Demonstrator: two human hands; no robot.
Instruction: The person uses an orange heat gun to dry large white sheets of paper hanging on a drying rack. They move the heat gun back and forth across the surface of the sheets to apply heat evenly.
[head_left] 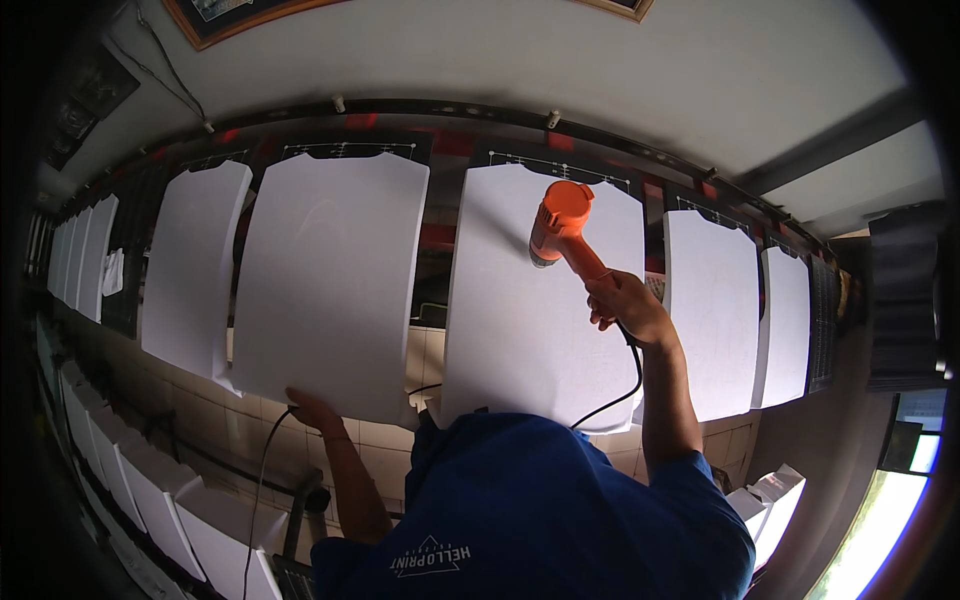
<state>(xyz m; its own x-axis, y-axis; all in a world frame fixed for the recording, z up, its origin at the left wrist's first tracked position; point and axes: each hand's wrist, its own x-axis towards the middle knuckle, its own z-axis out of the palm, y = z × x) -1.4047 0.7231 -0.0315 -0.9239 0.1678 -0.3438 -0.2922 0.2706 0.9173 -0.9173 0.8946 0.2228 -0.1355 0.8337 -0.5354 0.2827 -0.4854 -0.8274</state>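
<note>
- Right hand [622, 305] wrapped tight around the handle of an orange heat gun [560, 225], nozzle end aimed down at the white shirt [535, 310] stretched flat on the middle board of the long printing table [445, 235].
- Black cord [625, 385] hanging from the gun's grip, looping back below the wrist toward the near edge of the table.
- Left hand [312, 408] resting at the near edge of the neighbouring white shirt [325, 280]; fingers look curled onto the hem, though whether pinching or merely pressing cannot be told from here.
- Second dark cable [262, 470] dropping from beside the left hand toward the floor.
- More white shirts on boards stretching toward both ends of the table: one further left [192, 265], two on the right [712, 310], [785, 325].
- Blue sleeve and shoulder [540, 500] of the person filling the lower middle of the view.
- Judged from the shirts: no bold colour print visible on any panel, only faint outlines on the middle and right ones, so work appears early or mid-run, with the gun on the middle board and the rest of the row seemingly untreated.
</note>
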